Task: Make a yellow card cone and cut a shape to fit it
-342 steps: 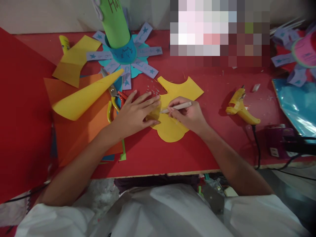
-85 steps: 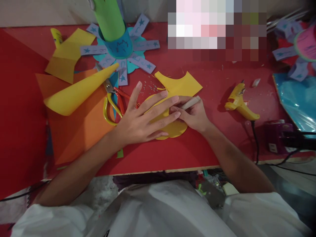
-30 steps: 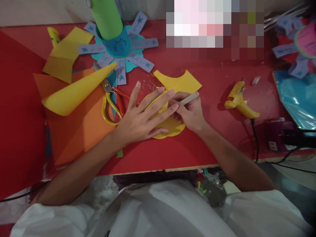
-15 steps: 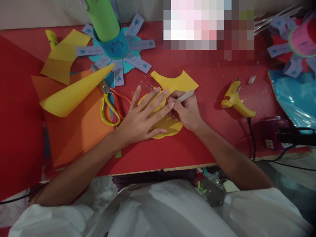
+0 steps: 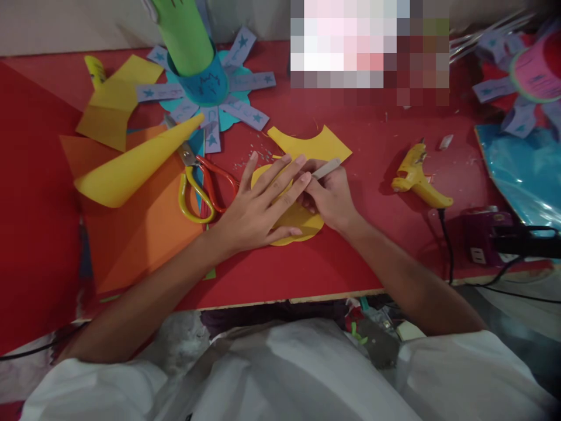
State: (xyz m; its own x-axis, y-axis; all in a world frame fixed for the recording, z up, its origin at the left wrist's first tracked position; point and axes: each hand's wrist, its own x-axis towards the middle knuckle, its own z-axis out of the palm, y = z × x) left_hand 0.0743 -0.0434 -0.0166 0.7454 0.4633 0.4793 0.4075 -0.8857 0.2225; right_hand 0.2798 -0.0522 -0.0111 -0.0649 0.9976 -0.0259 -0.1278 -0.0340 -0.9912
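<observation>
From where I stand, the left hand [image 5: 256, 209] lies spread, fingers fanned, over a scalloped yellow paper [image 5: 307, 223] on the red tabletop [image 5: 280, 275]. The right hand [image 5: 332, 197] pinches a pale pen [image 5: 328, 168] over that paper's right side; its tip is hidden. Scissors [image 5: 194, 190] lie just beside the left hand.

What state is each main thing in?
Left hand: spread open
Right hand: closed on pen
Pen: slanted, tip hidden
Scalloped yellow paper: flat, partly covered
Scissors: handles apart
Yellow cone: rolled, lying down
Glue gun: on its side, heat unknown
Green tube: standing in blue ring
</observation>
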